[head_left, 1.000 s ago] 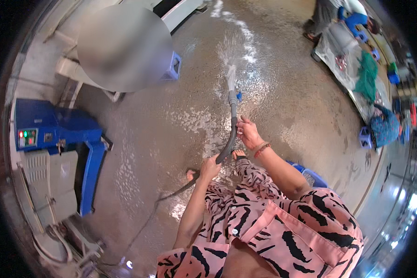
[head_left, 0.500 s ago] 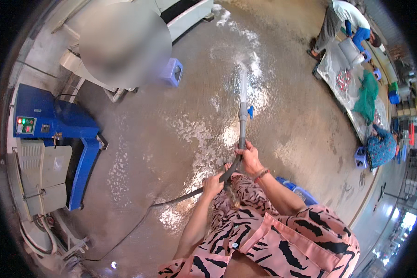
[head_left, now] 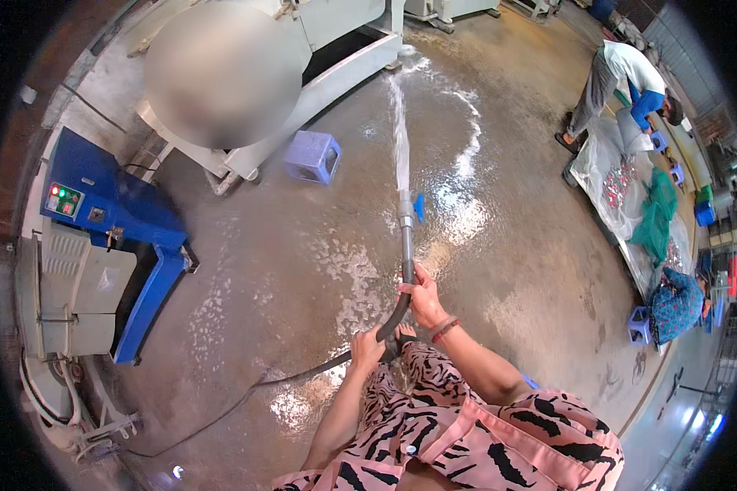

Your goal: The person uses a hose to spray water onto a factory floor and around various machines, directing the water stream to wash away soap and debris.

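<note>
A dark hose [head_left: 396, 315] runs between my two hands and ends in a grey pipe nozzle [head_left: 406, 225] with a blue valve handle [head_left: 419, 208]. My right hand [head_left: 424, 298] is wrapped round the hose just behind the rigid pipe, a red bracelet at its wrist. Lower and to the left, my left hand [head_left: 368, 350] grips the bend of the hose. From the nozzle a white jet of water [head_left: 400, 135] shoots forward onto the wet floor [head_left: 499, 164], toward the base of a pale machine. Behind my left hand the hose trails away to the lower left.
A purple plastic stool [head_left: 313, 156] stands beside the pale machine [head_left: 336, 69]. At left is a blue machine [head_left: 115, 196] with lit buttons. To the right, two people work at a low sheet-covered platform [head_left: 602, 176] holding a green net [head_left: 654, 214].
The nozzle and water jet have swung left, toward the pale machine's base. My hands have shifted slightly left and lower in view, still holding the hose. More of the machine and stool shows.
</note>
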The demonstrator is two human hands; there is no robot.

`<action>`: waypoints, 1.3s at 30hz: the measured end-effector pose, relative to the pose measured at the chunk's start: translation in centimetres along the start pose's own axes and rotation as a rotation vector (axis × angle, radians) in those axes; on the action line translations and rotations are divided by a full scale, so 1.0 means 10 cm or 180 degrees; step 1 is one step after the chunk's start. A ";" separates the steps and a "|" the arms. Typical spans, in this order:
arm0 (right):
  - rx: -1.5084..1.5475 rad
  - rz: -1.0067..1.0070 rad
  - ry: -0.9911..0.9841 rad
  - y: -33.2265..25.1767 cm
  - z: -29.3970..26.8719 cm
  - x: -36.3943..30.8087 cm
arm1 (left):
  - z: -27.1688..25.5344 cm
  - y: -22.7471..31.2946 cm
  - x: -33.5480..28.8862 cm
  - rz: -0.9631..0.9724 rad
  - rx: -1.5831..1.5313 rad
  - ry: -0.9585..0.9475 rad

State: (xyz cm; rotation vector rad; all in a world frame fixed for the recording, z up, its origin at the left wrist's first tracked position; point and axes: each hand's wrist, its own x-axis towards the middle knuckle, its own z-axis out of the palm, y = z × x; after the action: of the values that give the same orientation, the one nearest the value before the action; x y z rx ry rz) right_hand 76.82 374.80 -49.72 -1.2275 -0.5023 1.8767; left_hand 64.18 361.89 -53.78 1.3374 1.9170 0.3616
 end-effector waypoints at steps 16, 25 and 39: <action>-0.1300 0.1084 -0.0677 0.61 0.33 0.10 | -0.57 -0.48 -0.55 -0.0784 -0.0172 0.0091; -0.1449 0.2669 -0.1271 1.62 1.09 0.17 | -0.47 -0.87 -1.44 -0.1275 -0.0169 0.0973; -0.1861 0.2209 -0.2484 2.30 3.81 -0.35 | -1.94 -1.84 -1.57 -0.1792 -0.2164 0.2392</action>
State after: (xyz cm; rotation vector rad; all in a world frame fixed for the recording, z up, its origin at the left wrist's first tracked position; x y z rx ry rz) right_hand 33.99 362.40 -46.78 -1.0398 -1.2234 2.9595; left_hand 40.42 343.88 -45.29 0.1804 2.3229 1.2062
